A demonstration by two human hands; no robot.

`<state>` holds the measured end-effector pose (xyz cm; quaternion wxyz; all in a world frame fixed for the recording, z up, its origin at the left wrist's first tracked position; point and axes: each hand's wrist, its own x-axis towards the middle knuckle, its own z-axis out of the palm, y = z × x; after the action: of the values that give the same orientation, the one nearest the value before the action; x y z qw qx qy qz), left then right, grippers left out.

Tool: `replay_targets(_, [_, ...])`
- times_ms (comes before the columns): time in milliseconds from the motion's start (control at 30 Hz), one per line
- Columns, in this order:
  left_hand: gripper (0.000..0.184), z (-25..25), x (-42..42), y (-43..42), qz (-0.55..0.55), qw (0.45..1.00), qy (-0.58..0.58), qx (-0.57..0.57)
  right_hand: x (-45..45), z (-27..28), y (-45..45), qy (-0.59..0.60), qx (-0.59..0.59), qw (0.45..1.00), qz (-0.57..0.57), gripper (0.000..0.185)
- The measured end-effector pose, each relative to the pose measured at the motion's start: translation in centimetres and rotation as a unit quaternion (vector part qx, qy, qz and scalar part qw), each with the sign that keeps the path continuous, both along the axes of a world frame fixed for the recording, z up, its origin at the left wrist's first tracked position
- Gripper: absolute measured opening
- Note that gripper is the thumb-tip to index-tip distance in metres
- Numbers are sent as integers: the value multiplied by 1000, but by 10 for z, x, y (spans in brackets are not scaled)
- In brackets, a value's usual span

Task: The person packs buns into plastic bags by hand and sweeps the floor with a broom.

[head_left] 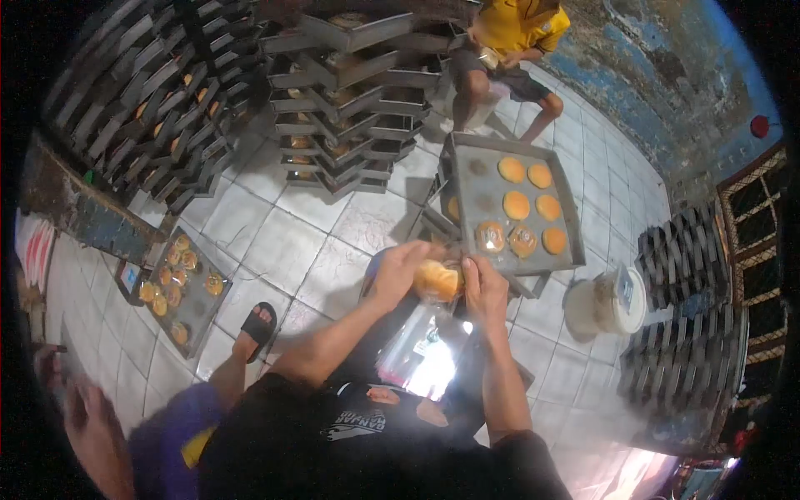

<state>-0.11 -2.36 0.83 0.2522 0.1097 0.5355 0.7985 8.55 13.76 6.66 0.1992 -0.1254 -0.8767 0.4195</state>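
Note:
Above my lap is a golden-brown bun [437, 282], which seems to be in a clear plastic wrapper; blur hides the detail. My left hand [398, 277] is closed around the bun's left side. On the other side, my right hand [486, 287] pinches at the bun's edge or its wrapper. A stack of clear plastic bags [423, 348] lies on my lap just below, shining in the light. Just beyond my hands, a metal baking tray [483, 187] carries several bare buns and two wrapped buns [505, 239] at its near edge.
Another tray [200, 304] with several wrapped buns is on the tiled floor at left. Tall stacks of trays [346, 108] stand behind. At right are a white bucket [604, 304] and more stacked trays [679, 354]. A person in yellow [517, 33] sits ahead; another person's hand [87, 425] shows lower left.

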Motion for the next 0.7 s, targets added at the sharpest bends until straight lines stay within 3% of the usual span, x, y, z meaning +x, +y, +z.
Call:
replay_targets(67, [30,-13,-7,8,46,982,159,-89,-1,6,0,27,23,999,10,19])
replay_targets(100, [21,-13,-7,14,88,978,183,-51,1,11,-2,48,43,998,21,18])
replay_targets(133, [21,2,-5,14,86,978,182,-49,3,20,-5,68,63,995,34,18])
replay_targets(200, [19,25,-1,8,95,995,22,-18,-4,31,-4,78,28,997,5,23])
replay_targets(267, [21,15,-9,7,94,994,10,-54,-14,15,20,-55,-117,991,-40,29])
replay_targets(367, [20,8,-11,-9,213,930,251,-164,-9,-14,40,-70,-222,972,-27,33])
replay_targets(400, [20,1,-2,-21,214,930,245,-169,5,-16,34,-100,-284,954,-20,31])
replay_targets(467, [16,-19,10,-40,114,945,233,-199,29,-37,25,-181,-313,932,4,30])
replay_targets(500, [14,-42,18,-44,75,972,124,-187,43,-67,19,-196,-346,917,-5,29])
replay_targets(533, [14,-47,18,-45,77,971,121,-190,55,-93,10,-212,-380,900,-14,28])
replay_targets(567, [13,-51,19,-45,46,987,23,-153,62,-96,-2,-232,-478,847,-33,28])
replay_targets(633, [11,-42,14,-42,3,988,-136,-71,61,-67,-12,-150,-587,795,-23,23])
replay_targets(667, [11,-42,12,-34,-8,987,-139,-75,58,-61,-9,-112,-621,775,-31,22])
replay_targets(700, [12,-42,4,-21,1,992,-128,-9,50,-54,0,-101,-620,777,-37,22])
